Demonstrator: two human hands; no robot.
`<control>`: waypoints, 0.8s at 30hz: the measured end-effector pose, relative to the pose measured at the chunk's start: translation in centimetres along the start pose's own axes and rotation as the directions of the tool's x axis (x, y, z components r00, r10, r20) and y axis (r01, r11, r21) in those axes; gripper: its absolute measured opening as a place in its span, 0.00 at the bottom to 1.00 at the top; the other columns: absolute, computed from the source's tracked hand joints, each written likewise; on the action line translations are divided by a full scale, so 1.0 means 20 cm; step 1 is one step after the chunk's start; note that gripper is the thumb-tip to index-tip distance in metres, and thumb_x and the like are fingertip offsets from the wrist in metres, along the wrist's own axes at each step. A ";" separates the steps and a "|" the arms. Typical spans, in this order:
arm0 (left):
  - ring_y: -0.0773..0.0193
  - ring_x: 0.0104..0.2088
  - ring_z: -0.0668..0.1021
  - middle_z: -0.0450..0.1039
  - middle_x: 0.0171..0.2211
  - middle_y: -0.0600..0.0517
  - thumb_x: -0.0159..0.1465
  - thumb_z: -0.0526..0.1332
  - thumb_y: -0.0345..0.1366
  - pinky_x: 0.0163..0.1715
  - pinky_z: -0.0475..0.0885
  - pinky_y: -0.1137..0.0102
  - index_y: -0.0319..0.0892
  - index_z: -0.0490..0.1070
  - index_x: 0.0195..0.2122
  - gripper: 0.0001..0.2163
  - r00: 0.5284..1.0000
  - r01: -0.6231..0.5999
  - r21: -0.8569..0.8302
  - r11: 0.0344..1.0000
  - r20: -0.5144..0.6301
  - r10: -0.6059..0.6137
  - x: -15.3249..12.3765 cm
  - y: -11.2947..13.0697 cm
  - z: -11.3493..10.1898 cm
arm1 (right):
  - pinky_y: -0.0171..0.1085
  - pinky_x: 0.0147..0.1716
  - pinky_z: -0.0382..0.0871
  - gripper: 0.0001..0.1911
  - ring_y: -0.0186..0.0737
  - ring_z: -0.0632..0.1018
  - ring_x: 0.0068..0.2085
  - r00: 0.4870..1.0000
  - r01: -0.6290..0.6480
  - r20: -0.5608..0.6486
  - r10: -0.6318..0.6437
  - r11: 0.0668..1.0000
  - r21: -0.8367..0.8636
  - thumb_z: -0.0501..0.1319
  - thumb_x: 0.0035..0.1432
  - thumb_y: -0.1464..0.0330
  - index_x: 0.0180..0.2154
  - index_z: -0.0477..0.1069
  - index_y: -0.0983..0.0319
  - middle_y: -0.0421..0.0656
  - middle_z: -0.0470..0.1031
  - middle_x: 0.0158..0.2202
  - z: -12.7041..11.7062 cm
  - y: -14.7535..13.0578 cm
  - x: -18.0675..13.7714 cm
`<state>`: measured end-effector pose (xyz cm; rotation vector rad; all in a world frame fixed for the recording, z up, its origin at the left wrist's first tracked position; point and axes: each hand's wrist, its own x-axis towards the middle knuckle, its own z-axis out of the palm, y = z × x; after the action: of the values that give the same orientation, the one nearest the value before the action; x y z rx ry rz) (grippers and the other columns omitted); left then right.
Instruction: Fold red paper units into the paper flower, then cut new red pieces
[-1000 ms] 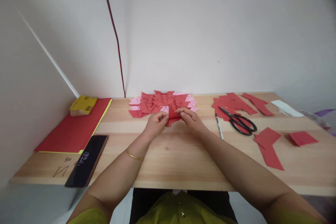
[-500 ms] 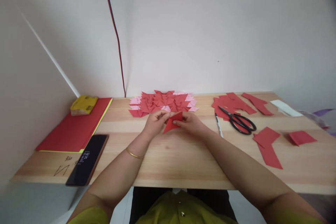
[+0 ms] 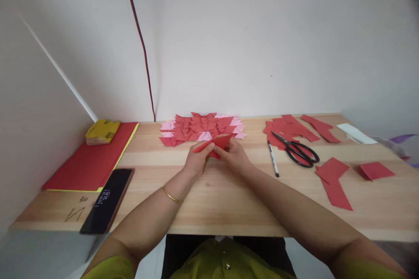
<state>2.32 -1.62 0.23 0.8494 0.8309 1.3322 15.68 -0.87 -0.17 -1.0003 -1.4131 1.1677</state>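
Observation:
A folded piece of red paper (image 3: pixel 220 142) is held up over the middle of the table between both hands. My left hand (image 3: pixel 199 157) grips its left part, thumb on the near side. On the right part, my right hand (image 3: pixel 235 153) pinches it, its thumb close to the left thumb. Fingers behind the paper are mostly hidden. Just beyond my hands lies a pile of folded red and pink paper pieces (image 3: pixel 203 126) with pointed corners.
Black-handled scissors (image 3: pixel 299 152) rest on red paper scraps (image 3: pixel 288 126), beside a pen (image 3: pixel 273 159). Farther right are a folded red paper (image 3: pixel 376 171) and white strips (image 3: pixel 356 134). A phone (image 3: pixel 108 200), red sheets (image 3: pixel 91 161) and a yellow packet (image 3: pixel 103 131) lie left.
The red paper has turned from a hanging triangle to a wider, flatter position. My left hand has shifted right and now grips it with the thumb in front, close to my right thumb.

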 end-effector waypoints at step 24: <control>0.58 0.38 0.78 0.78 0.38 0.45 0.45 0.71 0.30 0.38 0.73 0.65 0.36 0.76 0.38 0.17 0.996 0.060 -0.034 0.998 0.067 -0.057 0.01 0.11 -0.04 | 0.54 0.56 0.54 0.04 0.54 0.57 0.59 0.743 0.598 0.288 -0.604 0.405 -0.691 0.65 0.52 0.61 0.31 0.78 0.52 0.40 0.65 0.56 -0.10 -0.08 0.02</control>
<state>0.54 -1.24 1.84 0.8301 0.7725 1.2579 17.66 -0.56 1.58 -0.8637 -2.0879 -0.0424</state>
